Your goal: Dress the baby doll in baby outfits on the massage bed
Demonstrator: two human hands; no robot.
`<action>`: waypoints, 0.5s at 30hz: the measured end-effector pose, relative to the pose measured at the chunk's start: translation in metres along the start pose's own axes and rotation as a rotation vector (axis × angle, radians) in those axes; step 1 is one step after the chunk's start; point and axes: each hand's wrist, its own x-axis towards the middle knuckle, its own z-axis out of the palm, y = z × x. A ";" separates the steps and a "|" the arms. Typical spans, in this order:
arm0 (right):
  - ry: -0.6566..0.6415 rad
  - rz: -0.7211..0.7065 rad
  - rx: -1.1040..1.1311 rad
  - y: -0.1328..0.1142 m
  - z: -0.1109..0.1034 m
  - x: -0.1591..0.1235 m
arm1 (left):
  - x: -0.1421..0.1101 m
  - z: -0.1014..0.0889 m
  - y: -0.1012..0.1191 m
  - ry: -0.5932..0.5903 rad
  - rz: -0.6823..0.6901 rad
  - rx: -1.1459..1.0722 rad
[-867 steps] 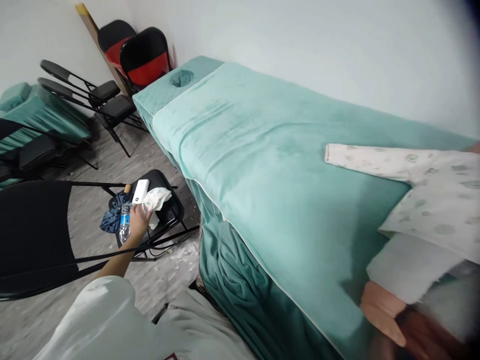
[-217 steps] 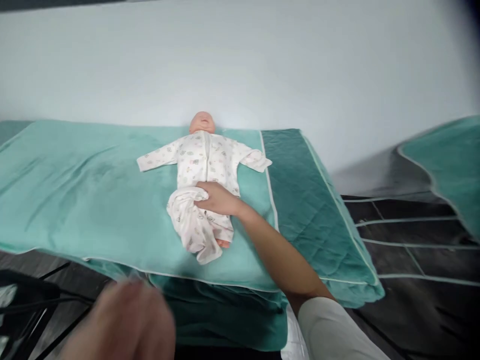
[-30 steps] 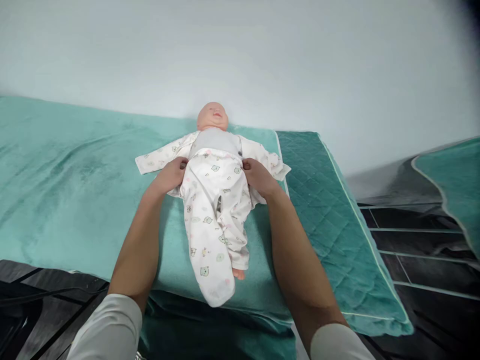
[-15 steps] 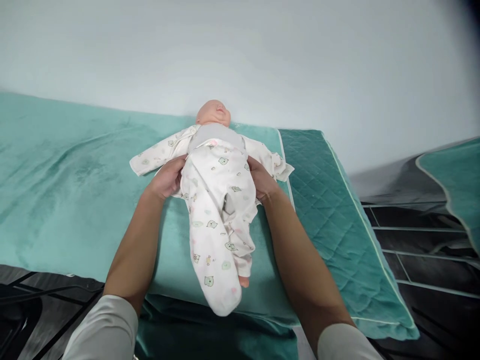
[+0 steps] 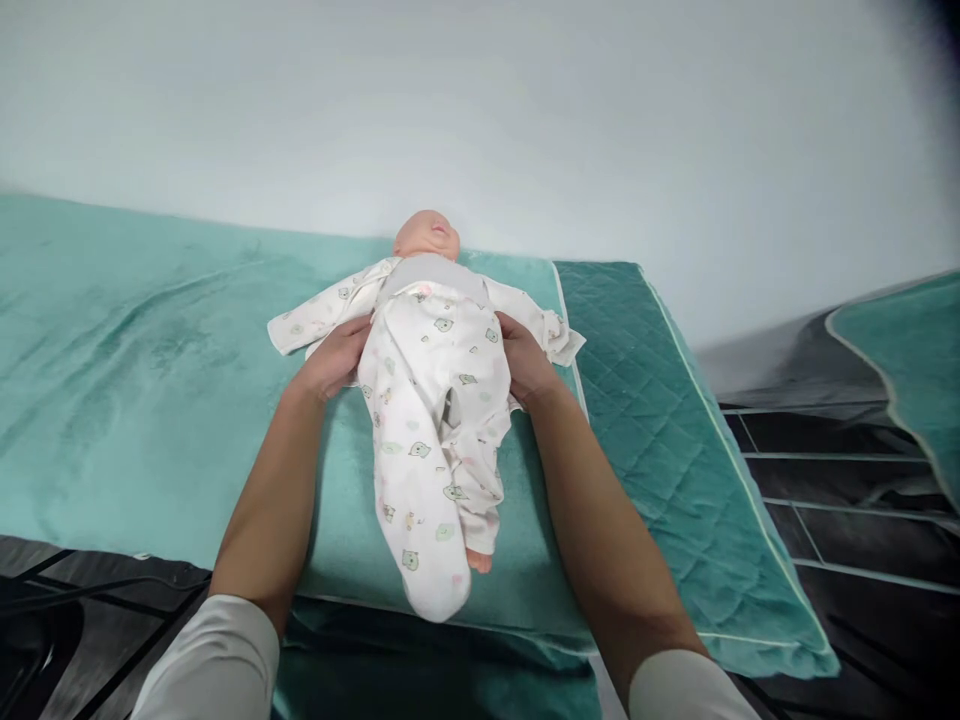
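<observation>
A baby doll [image 5: 427,235] lies on its back with its head toward the wall. It wears white printed pants [image 5: 442,350] pulled up to its grey-white belly, and one bare foot [image 5: 478,562] pokes out of a pant leg. The other leg ends in a closed, rounded cloth end. A matching printed jacket [image 5: 330,305] lies open under it, sleeves spread to both sides. My left hand [image 5: 337,358] grips the pants at the doll's waist on the left side. At the opposite side my right hand [image 5: 523,360] holds the same waist. Fingertips of both hands are hidden behind the cloth.
Green velvety bedding [image 5: 150,400] covers the bed, with a darker quilted pad [image 5: 667,440] at its right. A pale wall [image 5: 480,110] stands behind. Black metal bars [image 5: 135,640] show at lower left, and another green cover [image 5: 915,350] at far right.
The doll's legs have shifted slightly left and the bare foot shows a little lower. Both hands stay at the waist of the pants. The view has tipped slightly.
</observation>
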 end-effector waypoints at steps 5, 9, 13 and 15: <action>0.217 -0.215 -0.219 -0.002 -0.004 0.002 | -0.001 -0.001 0.005 0.105 0.133 0.312; 0.235 -0.399 -0.358 -0.007 0.000 0.003 | 0.004 0.004 0.003 0.277 0.453 0.351; 0.072 -0.480 -0.410 -0.011 -0.001 0.005 | 0.008 0.007 0.001 0.276 0.761 0.461; -0.015 -0.488 -0.411 -0.013 -0.005 0.007 | 0.009 0.007 0.002 0.256 0.776 0.484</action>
